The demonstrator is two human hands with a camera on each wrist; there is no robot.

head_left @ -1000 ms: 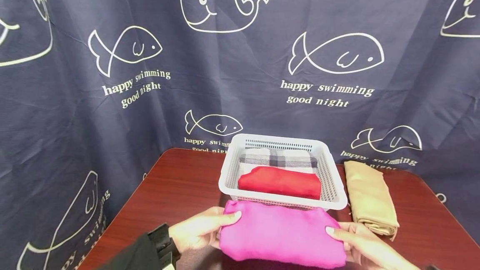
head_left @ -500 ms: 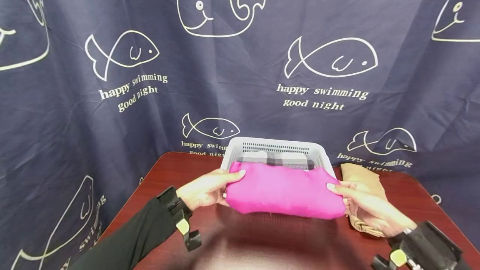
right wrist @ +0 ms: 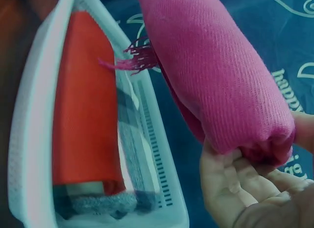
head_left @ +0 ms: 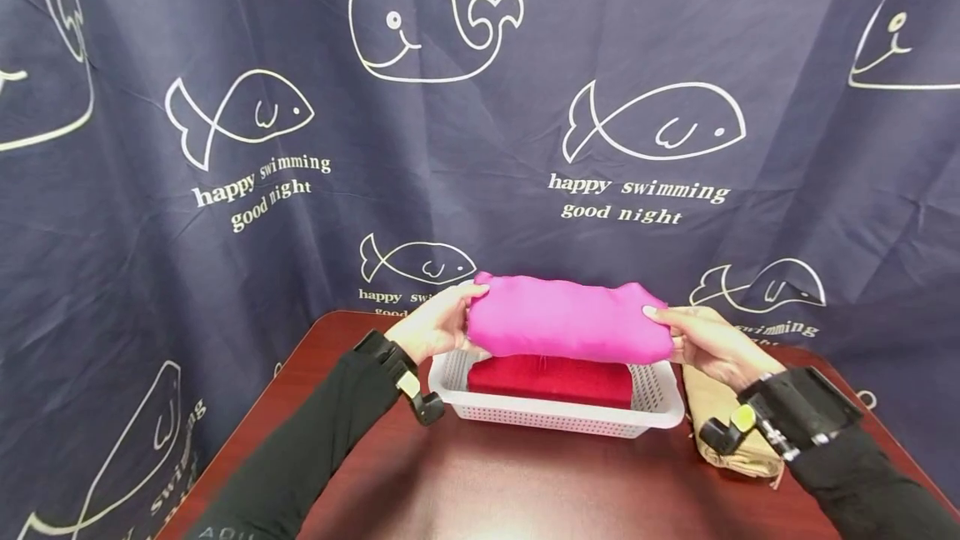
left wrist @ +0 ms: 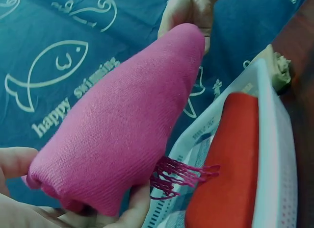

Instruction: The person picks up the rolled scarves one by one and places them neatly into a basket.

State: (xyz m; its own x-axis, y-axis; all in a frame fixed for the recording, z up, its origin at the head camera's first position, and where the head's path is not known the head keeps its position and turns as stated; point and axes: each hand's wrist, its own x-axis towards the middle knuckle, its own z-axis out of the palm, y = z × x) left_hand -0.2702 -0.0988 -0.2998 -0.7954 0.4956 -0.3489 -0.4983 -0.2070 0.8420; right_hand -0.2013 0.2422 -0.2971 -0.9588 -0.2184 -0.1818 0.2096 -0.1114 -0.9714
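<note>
A folded pink scarf with fringe hangs in the air over the back part of a white plastic basket. My left hand grips its left end, thumb on top and fingers beneath. At the other end my right hand holds it the same way. Loose pink fringe dangles from the underside toward the basket. Inside lies a folded red cloth along the near side, and a grey-and-white checked cloth behind it, mostly hidden by the scarf in the head view.
A folded beige cloth lies on the reddish-brown table just right of the basket, partly covered by my right arm. Behind the table hangs a dark blue curtain with white fish drawings.
Both hands have carried the pink scarf away from me and up, from in front of the basket to over its back part. The red cloth was covered half a second ago and shows again.
</note>
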